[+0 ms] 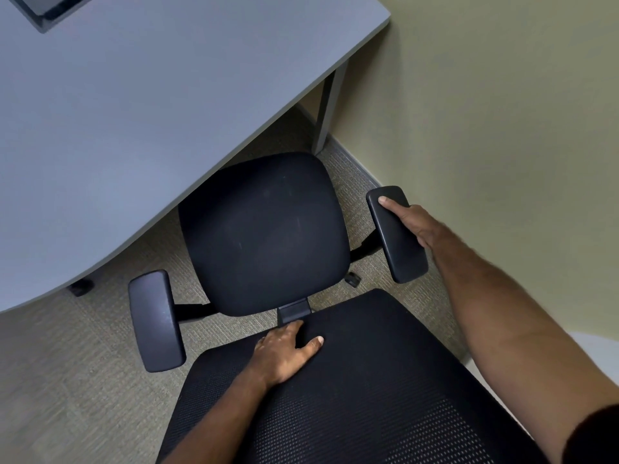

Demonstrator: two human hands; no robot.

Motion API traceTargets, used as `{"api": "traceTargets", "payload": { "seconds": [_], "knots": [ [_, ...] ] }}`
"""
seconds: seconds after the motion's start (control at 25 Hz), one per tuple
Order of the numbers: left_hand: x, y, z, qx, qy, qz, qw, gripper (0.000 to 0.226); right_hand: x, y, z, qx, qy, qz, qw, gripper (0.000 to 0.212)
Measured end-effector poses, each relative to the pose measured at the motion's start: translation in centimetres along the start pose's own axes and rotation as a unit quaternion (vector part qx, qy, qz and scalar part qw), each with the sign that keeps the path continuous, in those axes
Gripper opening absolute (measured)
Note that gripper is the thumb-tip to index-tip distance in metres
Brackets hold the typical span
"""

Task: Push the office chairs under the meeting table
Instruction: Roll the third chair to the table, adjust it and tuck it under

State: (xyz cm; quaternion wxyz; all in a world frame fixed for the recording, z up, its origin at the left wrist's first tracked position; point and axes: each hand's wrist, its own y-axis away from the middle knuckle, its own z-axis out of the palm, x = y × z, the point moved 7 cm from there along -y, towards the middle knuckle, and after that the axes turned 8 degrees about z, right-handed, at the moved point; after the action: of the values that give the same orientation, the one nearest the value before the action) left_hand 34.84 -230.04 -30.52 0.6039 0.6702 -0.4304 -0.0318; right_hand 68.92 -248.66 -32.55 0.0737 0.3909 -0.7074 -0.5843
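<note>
Tabletop (134,128): grey, curved edge running diagonally across my view, one leg (330,105) standing near the wall corner.

Office chair (264,232): seat is only partly under. The front-left corner of the cushion sits beneath the tabletop edge; most of the seat, both armrests and the backrest are out in the open. It's angled to the edge, not square. I'd call this chair roughly a quarter in and mid-push. Remaining: roll it forward until the seat is covered, and likely rotate it to line up. Armrests look like they could meet the edge rather than pass under. I can't judge heights from here. Other chairs: none in view, so I can't say how many are done or left.

Backrest (351,380): mesh, nearest to me, filling the bottom of the frame.

Right arm: reaches forward along the wall side. Right hand (413,224) grips the right armrest (397,234) from its outer edge, thumb lying on top of the pad, fingers wrapped under and out of sight.

Left hand (284,353): palm down on the top edge of the backrest, thumb splayed, fingers curling over the front lip beside the back support bracket (293,311). Holding, not just resting, as far as I can tell.

Left armrest (155,319): untouched, clear of the tabletop.

Caster (352,279): one visible on carpet by the seat's right rear.
</note>
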Motion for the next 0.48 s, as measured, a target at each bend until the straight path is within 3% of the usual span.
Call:
{"api": "traceTargets", "payload": {
  "seconds": [0.24, 0.48],
  "knots": [
    [0.1, -0.2, 0.1, -0.003, -0.004, -0.003, 1.000, 0.084, 0.7, -0.6, 0.8, 0.014, 0.010, 0.000, 1.000, 0.078],
    [0.3, -0.1, 0.1, 0.002, 0.001, -0.002, 1.000, 0.083, 1.1, -1.3, 1.4, 0.011, 0.002, -0.001, 1.000, 0.070]
  ]
}}
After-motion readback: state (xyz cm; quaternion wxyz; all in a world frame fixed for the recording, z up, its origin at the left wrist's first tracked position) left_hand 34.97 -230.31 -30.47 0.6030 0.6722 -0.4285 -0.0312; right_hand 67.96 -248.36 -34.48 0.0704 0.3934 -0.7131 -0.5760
